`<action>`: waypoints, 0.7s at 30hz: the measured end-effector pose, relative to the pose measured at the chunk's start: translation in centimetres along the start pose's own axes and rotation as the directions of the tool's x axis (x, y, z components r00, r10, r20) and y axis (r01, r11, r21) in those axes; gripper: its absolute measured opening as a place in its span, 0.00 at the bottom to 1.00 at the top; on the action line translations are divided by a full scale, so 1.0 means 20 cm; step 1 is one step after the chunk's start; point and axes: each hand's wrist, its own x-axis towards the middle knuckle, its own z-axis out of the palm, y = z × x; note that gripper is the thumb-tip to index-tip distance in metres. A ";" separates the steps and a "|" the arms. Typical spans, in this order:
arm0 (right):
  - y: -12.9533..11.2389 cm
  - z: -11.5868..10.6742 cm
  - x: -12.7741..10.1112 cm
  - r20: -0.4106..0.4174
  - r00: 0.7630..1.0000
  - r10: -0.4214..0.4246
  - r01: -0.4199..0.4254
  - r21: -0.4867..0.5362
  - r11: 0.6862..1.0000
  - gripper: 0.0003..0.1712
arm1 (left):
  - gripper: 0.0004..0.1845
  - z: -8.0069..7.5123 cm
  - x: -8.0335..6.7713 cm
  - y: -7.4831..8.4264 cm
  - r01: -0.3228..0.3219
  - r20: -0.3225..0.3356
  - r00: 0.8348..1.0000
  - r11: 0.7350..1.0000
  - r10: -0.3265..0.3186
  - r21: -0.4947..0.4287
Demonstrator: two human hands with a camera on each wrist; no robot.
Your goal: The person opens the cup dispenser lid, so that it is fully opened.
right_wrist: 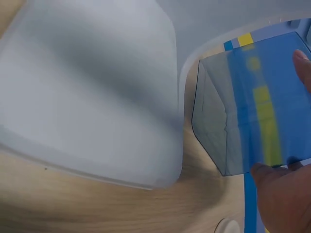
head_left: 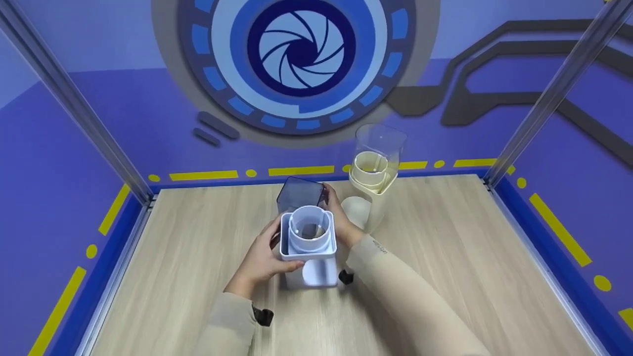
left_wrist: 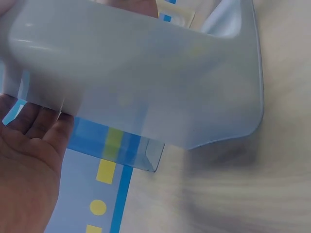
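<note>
A pale bluish-white plastic dispenser base, with a round collar in its square top and a scooped front, is in the middle of the head view. My left hand grips its left side, thumb across the front. In the left wrist view the left hand's fingers curl at the base's upper end. Just behind the base, my right hand holds a smoky see-through square container. The right wrist view shows thumb and fingers of the right hand on opposite sides of that container.
At the back right stands a cream dispenser topped by a clear container, close to the right forearm. The wooden table is bounded by printed blue walls and metal posts at the corners.
</note>
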 end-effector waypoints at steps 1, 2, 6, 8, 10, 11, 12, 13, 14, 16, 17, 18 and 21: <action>0.00 0.00 0.00 -0.001 1.000 -0.003 0.003 0.006 1.000 0.54 | 0.67 0.00 0.00 0.01 -0.006 -0.001 1.000 1.000 0.006 0.004; 0.00 -0.01 0.00 -0.004 1.000 0.003 -0.003 0.008 1.000 0.55 | 0.67 -0.01 0.00 0.01 -0.005 -0.004 1.000 1.000 0.005 0.008; -0.03 -0.02 -0.03 -0.031 0.995 0.095 -0.095 0.015 0.995 0.56 | 0.69 -0.03 0.00 0.02 0.017 -0.012 1.000 1.000 -0.017 0.021; -0.05 -0.02 -0.06 -0.043 0.989 0.143 -0.141 0.037 0.989 0.56 | 0.71 -0.04 -0.01 0.02 0.040 -0.012 0.999 0.999 -0.040 0.029; -0.06 -0.03 -0.09 -0.051 0.984 0.171 -0.166 0.083 0.983 0.55 | 0.75 -0.04 -0.02 0.03 0.067 -0.019 0.998 0.996 -0.066 0.055; -0.06 -0.03 -0.11 -0.055 0.984 0.172 -0.165 0.112 0.980 0.54 | 0.76 -0.04 -0.04 0.04 0.076 -0.029 0.997 0.994 -0.074 0.076; -0.07 -0.04 -0.14 -0.057 0.984 0.170 -0.161 0.135 0.978 0.54 | 0.77 -0.04 -0.05 0.05 0.090 -0.051 0.995 0.990 -0.085 0.104; -0.08 -0.05 -0.17 -0.057 0.985 0.162 -0.151 0.163 0.975 0.53 | 0.77 -0.03 -0.07 0.08 0.093 -0.080 0.993 0.987 -0.083 0.131; -0.09 -0.07 -0.20 -0.056 0.987 0.152 -0.139 0.186 0.973 0.52 | 0.77 -0.02 -0.09 0.11 0.090 -0.117 0.991 0.983 -0.071 0.162; -0.11 -0.11 -0.27 -0.061 0.988 0.141 -0.124 0.227 0.966 0.49 | 0.74 0.01 -0.14 0.18 0.041 -0.194 0.981 0.977 0.000 0.211; -0.12 -0.13 -0.31 -0.065 0.988 0.138 -0.118 0.243 0.963 0.48 | 0.73 0.04 -0.16 0.23 0.010 -0.229 0.972 0.973 0.044 0.229; -0.13 -0.15 -0.36 -0.069 0.988 0.137 -0.116 0.247 0.962 0.46 | 0.71 0.07 -0.18 0.28 -0.033 -0.261 0.960 0.969 0.098 0.244; -0.15 -0.23 -0.47 -0.096 0.984 0.148 -0.117 0.274 0.955 0.44 | 0.63 0.16 -0.24 0.42 -0.192 -0.303 0.915 0.948 0.266 0.254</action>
